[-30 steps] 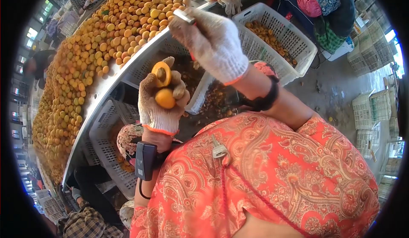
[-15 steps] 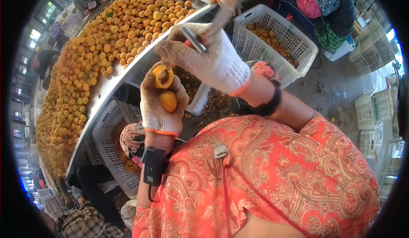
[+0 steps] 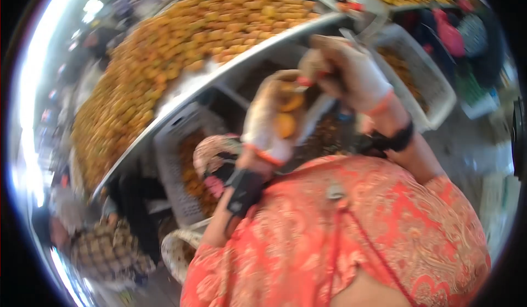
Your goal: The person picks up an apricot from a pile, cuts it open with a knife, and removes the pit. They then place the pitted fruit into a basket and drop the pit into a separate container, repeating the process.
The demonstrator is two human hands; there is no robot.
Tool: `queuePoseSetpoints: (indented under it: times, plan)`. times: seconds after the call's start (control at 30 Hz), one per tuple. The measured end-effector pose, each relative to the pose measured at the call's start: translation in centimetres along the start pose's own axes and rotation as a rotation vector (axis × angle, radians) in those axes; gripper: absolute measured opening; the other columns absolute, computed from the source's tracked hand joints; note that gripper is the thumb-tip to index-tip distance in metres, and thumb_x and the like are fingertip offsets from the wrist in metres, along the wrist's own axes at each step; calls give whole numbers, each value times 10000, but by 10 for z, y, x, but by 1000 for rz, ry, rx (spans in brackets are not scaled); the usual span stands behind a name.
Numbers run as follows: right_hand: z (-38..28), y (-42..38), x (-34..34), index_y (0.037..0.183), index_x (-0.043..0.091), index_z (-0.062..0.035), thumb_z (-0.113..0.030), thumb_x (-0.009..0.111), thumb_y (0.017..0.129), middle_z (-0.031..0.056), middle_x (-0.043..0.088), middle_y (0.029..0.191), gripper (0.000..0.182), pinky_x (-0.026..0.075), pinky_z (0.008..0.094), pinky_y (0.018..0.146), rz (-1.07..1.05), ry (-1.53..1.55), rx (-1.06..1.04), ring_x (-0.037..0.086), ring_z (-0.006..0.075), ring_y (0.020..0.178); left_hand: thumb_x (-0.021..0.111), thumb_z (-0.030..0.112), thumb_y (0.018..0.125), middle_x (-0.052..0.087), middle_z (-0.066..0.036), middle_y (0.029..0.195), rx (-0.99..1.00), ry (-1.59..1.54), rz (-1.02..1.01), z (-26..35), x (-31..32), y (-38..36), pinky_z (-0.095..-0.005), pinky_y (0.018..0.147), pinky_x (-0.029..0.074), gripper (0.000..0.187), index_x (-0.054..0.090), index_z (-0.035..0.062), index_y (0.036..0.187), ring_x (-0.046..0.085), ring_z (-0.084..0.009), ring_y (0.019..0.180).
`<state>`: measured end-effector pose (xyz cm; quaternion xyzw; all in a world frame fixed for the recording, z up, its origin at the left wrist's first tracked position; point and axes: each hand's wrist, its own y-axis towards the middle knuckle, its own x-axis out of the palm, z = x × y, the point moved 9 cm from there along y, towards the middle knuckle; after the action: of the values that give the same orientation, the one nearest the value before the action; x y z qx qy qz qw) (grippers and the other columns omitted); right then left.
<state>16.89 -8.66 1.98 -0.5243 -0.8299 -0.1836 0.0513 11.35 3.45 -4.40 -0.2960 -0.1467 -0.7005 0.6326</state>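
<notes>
My left hand, in a stained white glove with an orange cuff, is closed around a cut apricot. A second orange apricot piece shows lower in the same palm. My gloved right hand is closed on a small metal tool with a red part, whose exact kind I cannot make out. The tool's end is at the top of the cut apricot, and the two hands are close together. Motion blur hides the fingertips and whether the tool touches the flesh.
A metal-edged table heaped with apricots lies ahead and left. White plastic crates stand below it, one holding fruit pieces at left and another at right. People sit at right and lower left.
The view has swung, and both hands appear further right. My right hand has come down from above, bringing the tool to the cut apricot in my left hand.
</notes>
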Motion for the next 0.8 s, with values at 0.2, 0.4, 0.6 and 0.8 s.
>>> queuePoseSetpoints:
  times: [0.2, 0.4, 0.6, 0.8]
  plan:
    - [26, -11, 4, 683, 439, -160, -381, 503, 1019, 55, 596, 707, 407, 246, 235, 369, 107, 293, 274, 355, 77, 411, 603, 162, 933, 526, -24, 750, -88, -89, -8, 4, 1, -15, -254, 424, 343, 273, 556, 148, 1202, 495, -124, 534]
    - [21, -20, 15, 665, 464, -141, -412, 555, 1000, 84, 630, 707, 440, 282, 239, 345, 225, 258, 196, 435, 105, 400, 621, -73, 799, 583, -29, 863, 139, 17, 3, 17, -2, -9, -260, 423, 411, 420, 559, 142, 1154, 554, -120, 570]
    - [16, -28, 1, 657, 491, -138, -363, 610, 974, 84, 659, 703, 406, 277, 239, 332, 495, 73, 149, 425, 102, 366, 653, 26, 758, 656, -178, 917, 745, 1324, 97, 53, 26, -4, -447, 722, 525, 368, 546, 85, 1105, 660, -384, 834]
    - [5, -23, -10, 671, 518, -157, -362, 599, 981, 36, 658, 707, 380, 293, 227, 360, 496, -18, 111, 442, 84, 415, 614, 110, 800, 656, -191, 899, 732, 1439, 46, 65, 37, 1, -479, 721, 515, 288, 547, 83, 1079, 647, -413, 860]
